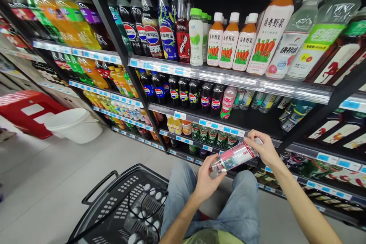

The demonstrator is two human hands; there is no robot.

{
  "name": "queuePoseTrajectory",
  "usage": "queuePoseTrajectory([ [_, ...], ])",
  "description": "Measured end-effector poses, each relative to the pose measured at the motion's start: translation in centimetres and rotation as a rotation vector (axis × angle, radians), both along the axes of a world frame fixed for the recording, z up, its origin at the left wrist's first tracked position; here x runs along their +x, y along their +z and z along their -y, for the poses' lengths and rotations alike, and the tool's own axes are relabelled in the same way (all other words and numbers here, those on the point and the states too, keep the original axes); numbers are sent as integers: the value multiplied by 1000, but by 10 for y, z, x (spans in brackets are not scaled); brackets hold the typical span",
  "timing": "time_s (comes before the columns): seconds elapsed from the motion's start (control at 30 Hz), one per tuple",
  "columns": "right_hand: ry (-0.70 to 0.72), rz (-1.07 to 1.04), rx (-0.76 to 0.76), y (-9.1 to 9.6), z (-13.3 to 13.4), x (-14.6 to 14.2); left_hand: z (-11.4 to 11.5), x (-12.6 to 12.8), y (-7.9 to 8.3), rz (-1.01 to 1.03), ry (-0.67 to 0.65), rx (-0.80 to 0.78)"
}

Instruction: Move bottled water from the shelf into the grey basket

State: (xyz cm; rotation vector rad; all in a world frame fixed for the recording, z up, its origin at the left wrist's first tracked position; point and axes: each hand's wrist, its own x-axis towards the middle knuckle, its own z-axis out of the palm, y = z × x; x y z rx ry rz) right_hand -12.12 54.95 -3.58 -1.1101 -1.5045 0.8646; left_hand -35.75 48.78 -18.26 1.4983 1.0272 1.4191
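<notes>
A clear plastic bottle (233, 157) with a pink, white and red label lies tilted between my two hands, above my knees. My left hand (208, 177) grips its lower end, thumb underneath and fingers over the far side. Around the neck end my right hand (262, 146) is closed, its fingers over the cap area. Just beyond the bottle is the shelf's lower part, with small green-labelled bottles (213, 136). A pink bottle (228, 102) stands on the shelf level above, at the end of a row of dark cola bottles (194, 93).
At my left on the floor stands a black shopping basket (114, 202) holding several white-capped bottles, with a thin dark cable across it. A white bucket (76, 122) and a red object (31, 112) are further left. Price-tagged shelf edges (228, 80) run across in front.
</notes>
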Motion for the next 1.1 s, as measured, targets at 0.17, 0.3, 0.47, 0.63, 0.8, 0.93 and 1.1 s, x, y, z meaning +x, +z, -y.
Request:
queuePoseTrajectory([
  [0.17,9,17,11,-2,-1,-4,2,-1,0,-82,60,101],
  [0.3,13,35,29,1,-5,-7,9,-5,-6,-138,49,93],
  [0.47,34,98,57,8,-7,-8,26,-2,-22,-53,-84,-122],
  [0.63,80,126,-12,11,-5,-14,39,5,-30,126,-264,-212],
  [0.8,77,150,-7,9,-7,-15,38,4,-23,183,-251,-255],
  [0.93,128,182,69,9,-9,-16,36,4,-11,366,-274,-361],
  [1.1,176,176,161,13,-3,-21,34,0,6,748,-516,-668],
])
